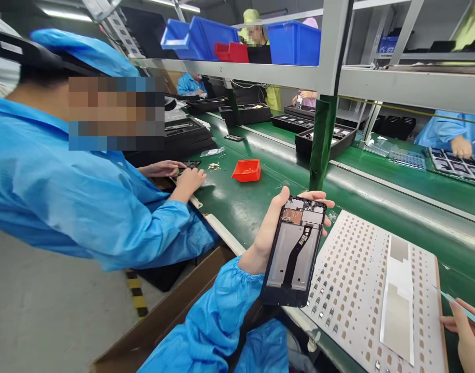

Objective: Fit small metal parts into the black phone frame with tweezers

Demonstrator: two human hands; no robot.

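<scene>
Your blue sleeve is closest; your left hand curls around the opened phone, at the white board's left edge. Right hand pinches what looks like tweezers, cropped by frame. Looks partway: back off, ribbon exposed, metal pieces remain on the board.

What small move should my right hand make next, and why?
Probably bring the slim teal pointed tool over the small silver metal pieces: your right hand holds it beside the white rectangular board carrying them, while your left hand holds the black opened phone.
</scene>
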